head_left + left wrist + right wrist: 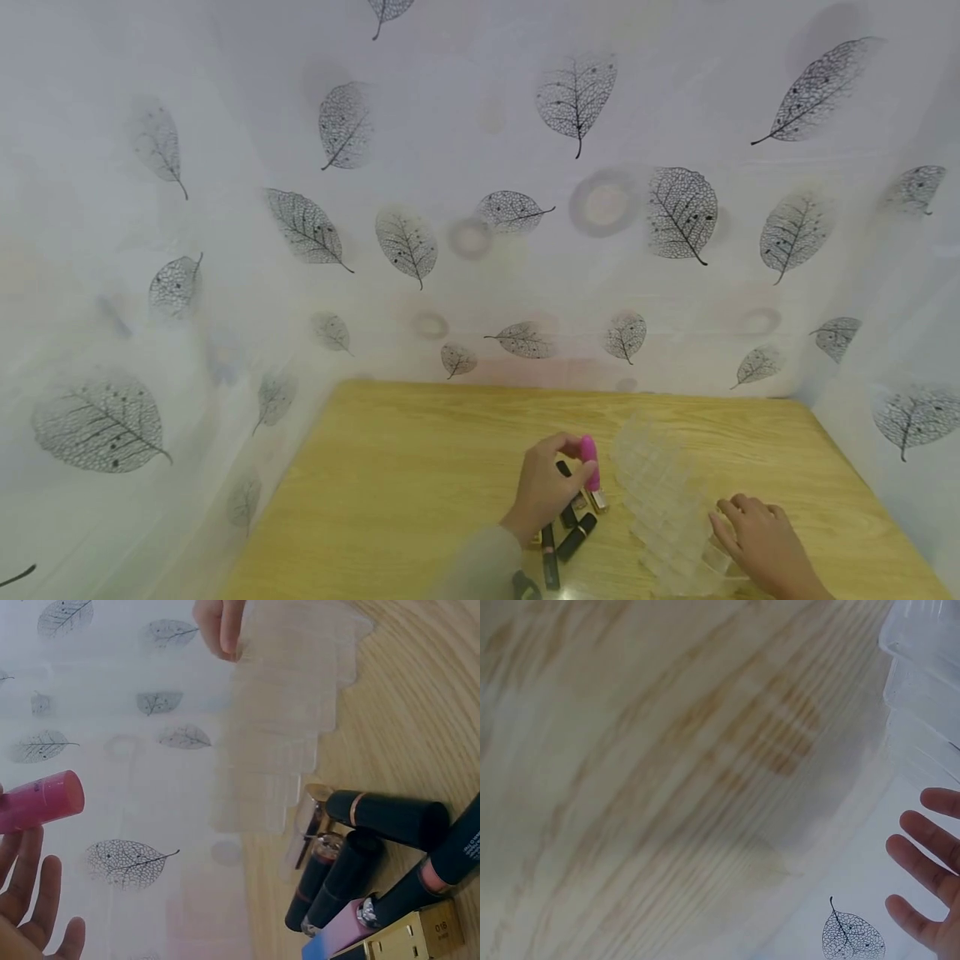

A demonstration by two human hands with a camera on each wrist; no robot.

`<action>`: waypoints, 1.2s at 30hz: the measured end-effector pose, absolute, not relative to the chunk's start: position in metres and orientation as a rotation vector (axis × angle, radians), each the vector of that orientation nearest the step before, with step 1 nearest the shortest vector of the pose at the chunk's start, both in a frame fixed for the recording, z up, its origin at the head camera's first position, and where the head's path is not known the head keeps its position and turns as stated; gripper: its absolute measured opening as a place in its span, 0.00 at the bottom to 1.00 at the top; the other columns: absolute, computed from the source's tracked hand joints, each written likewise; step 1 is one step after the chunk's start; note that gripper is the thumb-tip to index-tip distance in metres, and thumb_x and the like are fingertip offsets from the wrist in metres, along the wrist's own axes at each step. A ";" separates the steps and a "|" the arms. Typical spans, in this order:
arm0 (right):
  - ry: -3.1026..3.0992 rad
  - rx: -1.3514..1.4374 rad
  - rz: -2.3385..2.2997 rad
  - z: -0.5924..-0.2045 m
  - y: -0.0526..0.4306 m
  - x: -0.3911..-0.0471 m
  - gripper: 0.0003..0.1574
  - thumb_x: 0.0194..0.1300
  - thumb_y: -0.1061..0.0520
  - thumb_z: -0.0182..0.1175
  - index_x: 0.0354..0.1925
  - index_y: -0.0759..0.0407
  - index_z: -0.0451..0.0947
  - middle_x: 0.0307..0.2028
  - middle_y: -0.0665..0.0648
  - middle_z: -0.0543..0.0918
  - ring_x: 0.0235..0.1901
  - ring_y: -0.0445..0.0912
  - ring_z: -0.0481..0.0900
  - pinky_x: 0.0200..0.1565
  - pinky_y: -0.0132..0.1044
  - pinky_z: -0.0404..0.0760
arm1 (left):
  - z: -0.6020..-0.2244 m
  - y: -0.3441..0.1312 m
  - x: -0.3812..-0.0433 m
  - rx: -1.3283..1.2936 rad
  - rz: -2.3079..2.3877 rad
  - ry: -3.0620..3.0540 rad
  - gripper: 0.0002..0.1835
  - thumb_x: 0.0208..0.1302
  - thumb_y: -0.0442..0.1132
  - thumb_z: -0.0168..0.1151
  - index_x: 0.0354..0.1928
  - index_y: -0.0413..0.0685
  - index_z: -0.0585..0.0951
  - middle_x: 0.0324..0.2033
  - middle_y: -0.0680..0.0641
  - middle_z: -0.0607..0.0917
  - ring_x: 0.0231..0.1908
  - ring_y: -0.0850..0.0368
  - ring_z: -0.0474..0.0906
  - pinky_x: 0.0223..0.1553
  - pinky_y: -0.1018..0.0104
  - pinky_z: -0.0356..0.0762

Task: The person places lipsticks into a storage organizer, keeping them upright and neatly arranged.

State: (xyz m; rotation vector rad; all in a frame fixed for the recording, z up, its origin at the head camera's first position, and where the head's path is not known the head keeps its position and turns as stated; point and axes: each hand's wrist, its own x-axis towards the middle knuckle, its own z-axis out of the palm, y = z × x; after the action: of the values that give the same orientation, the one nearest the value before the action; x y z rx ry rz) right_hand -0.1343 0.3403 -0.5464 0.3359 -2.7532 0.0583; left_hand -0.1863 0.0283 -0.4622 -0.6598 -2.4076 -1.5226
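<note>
My left hand (pixel 546 482) pinches a bright pink lipstick tube (pixel 590 463) between thumb and fingers, raised over the loose lipsticks. In the left wrist view the pink tube (pixel 46 801) points its flat end toward the middle, and the lower fingers are spread. A clear plastic tiered organizer (pixel 660 500) stands on the table between the hands. Beside its right edge is my right hand (pixel 765 537), its fingers loosely extended; in the right wrist view those fingers (pixel 930 859) are spread apart. The left wrist view has the right fingertips (pixel 225 634) right at the organizer's edge.
Several black lipsticks (pixel 577 536) lie in a loose group left of the organizer. A gold box (pixel 409 934) and a pink-and-blue item (pixel 334 930) lie among them. Leaf-printed sheeting (pixel 480 275) rises behind the wooden table (pixel 390 467) and at both sides.
</note>
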 end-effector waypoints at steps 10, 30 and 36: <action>-2.805 0.318 0.107 -0.544 0.340 -0.135 0.14 0.61 0.51 0.59 0.37 0.61 0.81 0.32 0.57 0.82 0.34 0.53 0.80 0.37 0.56 0.76 | -0.468 0.061 -0.214 -0.625 -1.472 -2.512 0.08 0.56 0.44 0.66 0.38 0.53 0.82 0.30 0.58 0.83 0.35 0.66 0.77 0.42 0.73 0.72; -2.890 0.295 0.165 -0.544 0.343 -0.134 0.17 0.64 0.51 0.57 0.41 0.63 0.80 0.37 0.60 0.83 0.37 0.55 0.81 0.39 0.56 0.77 | -0.494 0.139 -0.258 -0.589 -1.190 -2.611 0.07 0.53 0.46 0.69 0.32 0.55 0.82 0.27 0.57 0.85 0.28 0.70 0.74 0.33 0.80 0.67; -2.892 0.327 0.146 -0.546 0.343 -0.133 0.15 0.63 0.52 0.58 0.41 0.62 0.80 0.37 0.59 0.83 0.38 0.55 0.81 0.38 0.56 0.78 | -0.506 0.146 -0.263 -0.541 -1.125 -2.641 0.07 0.53 0.48 0.68 0.29 0.57 0.81 0.25 0.60 0.85 0.25 0.72 0.70 0.32 0.79 0.65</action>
State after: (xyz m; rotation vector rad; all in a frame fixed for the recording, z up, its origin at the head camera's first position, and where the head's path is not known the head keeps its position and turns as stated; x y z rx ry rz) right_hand -0.1332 0.3427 -0.5458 0.3274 -2.8924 0.1461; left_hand -0.2634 0.1458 -0.5060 -0.5410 -2.6411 -1.1251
